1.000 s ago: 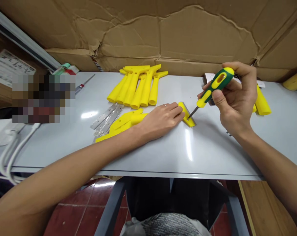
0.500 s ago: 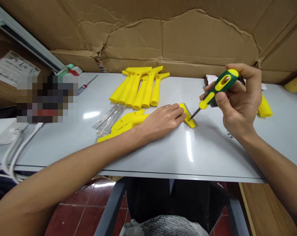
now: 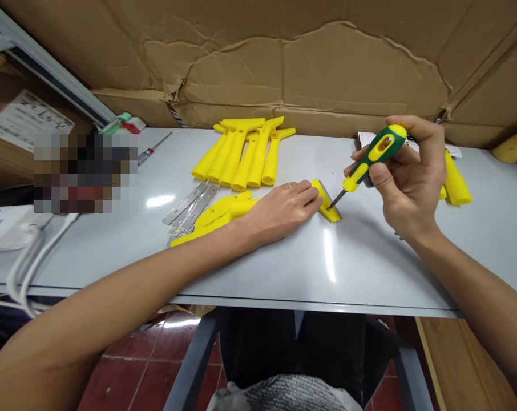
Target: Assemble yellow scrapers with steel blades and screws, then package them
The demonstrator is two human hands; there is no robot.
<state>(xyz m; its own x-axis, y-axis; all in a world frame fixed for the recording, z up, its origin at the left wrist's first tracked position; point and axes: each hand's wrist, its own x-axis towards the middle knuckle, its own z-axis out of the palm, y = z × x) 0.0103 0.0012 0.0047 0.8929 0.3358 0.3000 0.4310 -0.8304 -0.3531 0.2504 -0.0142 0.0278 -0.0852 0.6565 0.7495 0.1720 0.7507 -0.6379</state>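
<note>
My left hand [image 3: 286, 210] is closed on a yellow scraper [image 3: 326, 201], pressing it to the grey tabletop; its flared head with a metal edge sticks out to the right of my fingers. Between the fingers and thumb of my right hand [image 3: 412, 177] is a green and yellow screwdriver [image 3: 376, 155]. The screwdriver is tilted, and its tip meets a screw on the scraper's head. Beneath and beside my left forearm lie more yellow pieces [image 3: 219, 212] and several flat metal blades [image 3: 192, 206].
Several yellow handles [image 3: 237, 157] stand bunched at the back. Another screwdriver [image 3: 153, 148] lies at the back left, near white cables [image 3: 44, 248]. Yellow handles [image 3: 456, 180] lie behind my right hand. Cardboard [image 3: 318, 74] lines the rear.
My right hand and the screwdriver have shifted slightly left, and the handle has turned a little. The left hand keeps its hold on the scraper.
</note>
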